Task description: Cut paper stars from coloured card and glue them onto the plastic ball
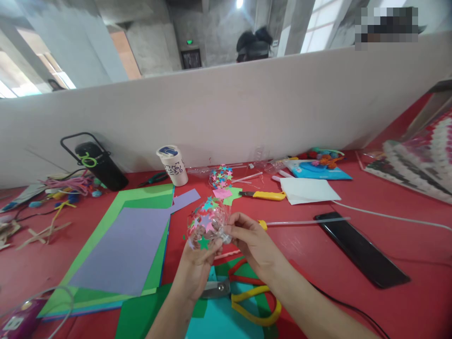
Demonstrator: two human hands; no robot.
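Note:
A clear ball [205, 220] covered in pink, green, blue and purple stars is in my hands above the red table. From below, my left hand [197, 261] cups the ball, its thumb near the neck. My right hand [249, 238] pinches the ball's clear, silvery neck [225, 236] between thumb and fingers. The fingers partly hide the neck. Beneath my hands lie scissors [256, 306] with red and yellow handles, on green and turquoise paper [221, 322]. Farther back rests a second starry ball [221, 176], beside pink and light green paper scraps [233, 195].
Purple paper [122, 249] tops a green stack at left. Behind stand a black bottle [102, 165] and a white cup [173, 165]. A yellow cutter [266, 195], white paper [309, 189], a clear stick [300, 221] and a black phone [363, 249] lie rightward. A white partition [219, 113] borders the table.

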